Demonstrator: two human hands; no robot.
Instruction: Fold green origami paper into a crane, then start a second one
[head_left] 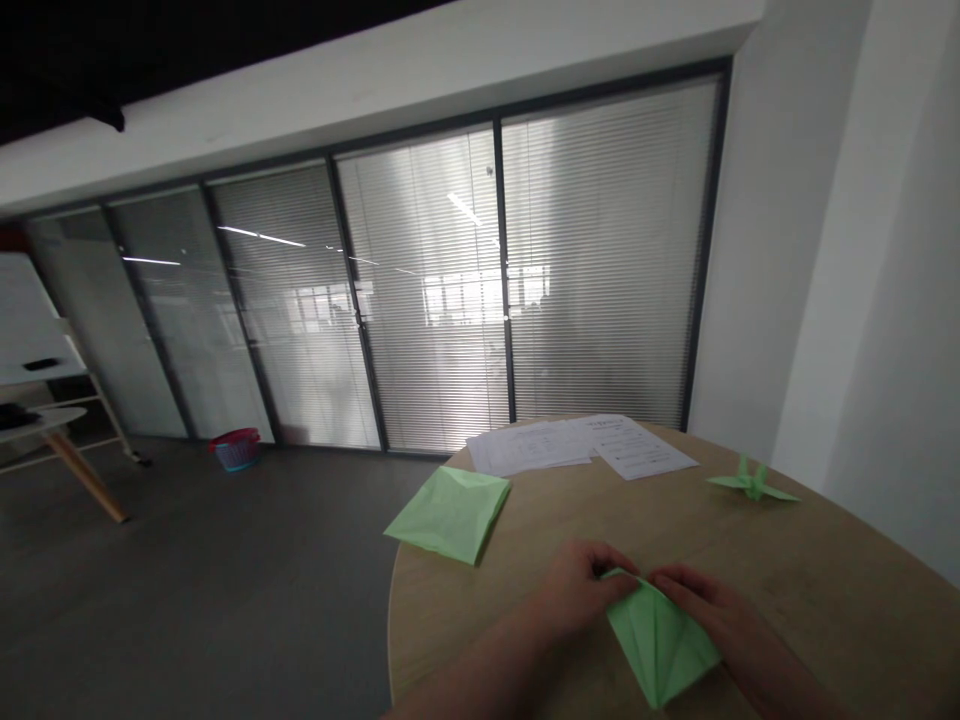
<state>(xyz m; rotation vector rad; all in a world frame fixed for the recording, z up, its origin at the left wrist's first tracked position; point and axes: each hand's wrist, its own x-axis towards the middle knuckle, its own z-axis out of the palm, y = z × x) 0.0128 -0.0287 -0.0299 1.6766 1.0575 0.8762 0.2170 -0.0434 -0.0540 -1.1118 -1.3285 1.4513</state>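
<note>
two bare forearms come in lowest and closest, one on each side of a folded piece of light green origami paper [660,645] on a round wooden table [540,515]. the paper is the landmark here. it is kite-shaped, with creases running lengthwise; its long axis points roughly from the person toward the far side, one tip aimed back at the viewer, the opposite corner between the two hands.

the left hand [585,582] is at the paper's far left edge, fingers curled and nearly closed, pinching the edge between thumb and fingers. the right hand [694,598] lies along the paper's far right side, bent fingers closed over the edge near that same corner, thumb side flat against the sheet. the fingertips almost meet at the far corner, so neither hand is clearly nearer; the paper extends from both of them back toward the person. the relation that counts, i judge, is how those fingertips line up on either side of the central crease. the exact layers they hold are too dim to tell.

beyond the paper to its left is a square stack of green origami sheets [454,512], one corner jutting past the table edge. straight beyond it are printed sheets [645,452]. beyond it to the right stands a green paper crane [754,485], wings spread, well apart from both hands.
</note>
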